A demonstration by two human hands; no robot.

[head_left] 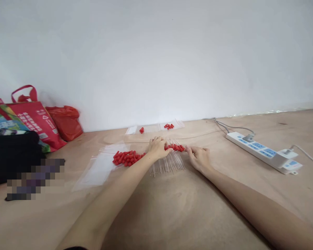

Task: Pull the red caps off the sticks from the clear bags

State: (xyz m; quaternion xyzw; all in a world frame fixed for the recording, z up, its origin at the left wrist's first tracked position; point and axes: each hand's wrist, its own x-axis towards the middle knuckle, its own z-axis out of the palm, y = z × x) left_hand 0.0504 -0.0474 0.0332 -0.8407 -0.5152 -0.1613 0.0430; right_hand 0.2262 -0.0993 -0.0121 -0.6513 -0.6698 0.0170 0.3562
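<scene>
My left hand [158, 147] lies over a bundle of thin clear dropper tubes [168, 164], its thumb apart from the fingers and resting by a row of red rubber bulbs [176, 147]. The bulbs run across the middle of the tubes, and more tube ends show behind them. At the right end of this row, my right hand [199, 158] has its fingers curled, with thumb and fingertip pinched at the outermost red bulb. Left of the bundle is a pile of loose red bulbs [127, 158], partly hidden by my left forearm.
Clear zip bags [96, 168] lie flat beside the pile. Near the wall are two more bags with red bulbs [169, 126]. A white power strip [261, 151] with plugs and cables sits right. Shopping bags [39, 119] and a black cloth item [14, 152] stand left.
</scene>
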